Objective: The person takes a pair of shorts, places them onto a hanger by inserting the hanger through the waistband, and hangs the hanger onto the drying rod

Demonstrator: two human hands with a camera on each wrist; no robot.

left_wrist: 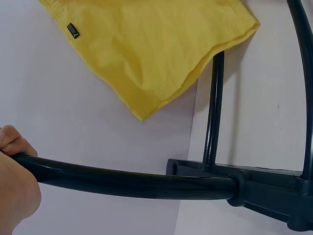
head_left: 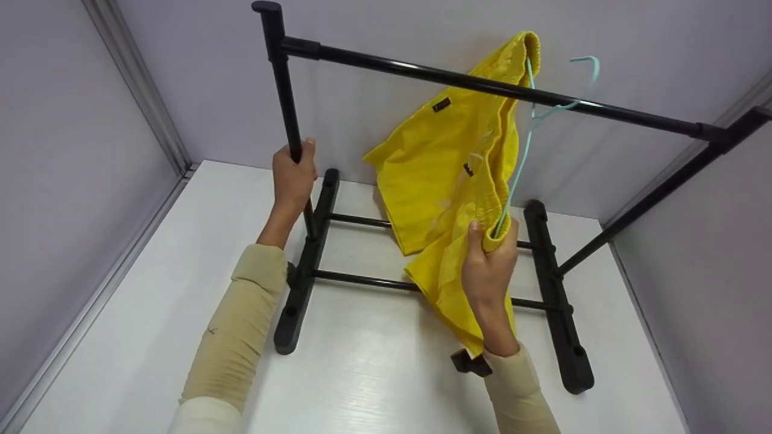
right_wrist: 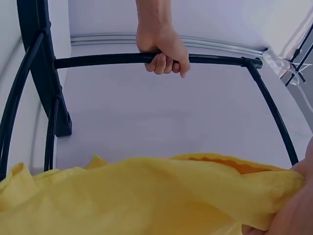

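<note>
Yellow shorts (head_left: 422,157) with a gathered waistband hang on a mint-green wire hanger (head_left: 522,163), whose ends sit inside the waistband. My right hand (head_left: 491,265) grips the near corner of the waistband at the hanger's end, thumb in front. The hanger's hook points up and lies behind the top rail (head_left: 422,71) of a black garment rack; from this view I cannot tell whether they touch. My left hand (head_left: 294,178) is wrapped round the rack's left upright (head_left: 286,99), as the right wrist view also shows: the hand (right_wrist: 164,49) has its fingers curled round the pole.
The rack's two feet (head_left: 307,271) (head_left: 558,301) stand on a white surface (head_left: 362,361), joined by two low crossbars (head_left: 362,279). Pale walls (head_left: 211,78) enclose it at the back and sides. A small dark object (head_left: 470,363) shows beneath the shorts.
</note>
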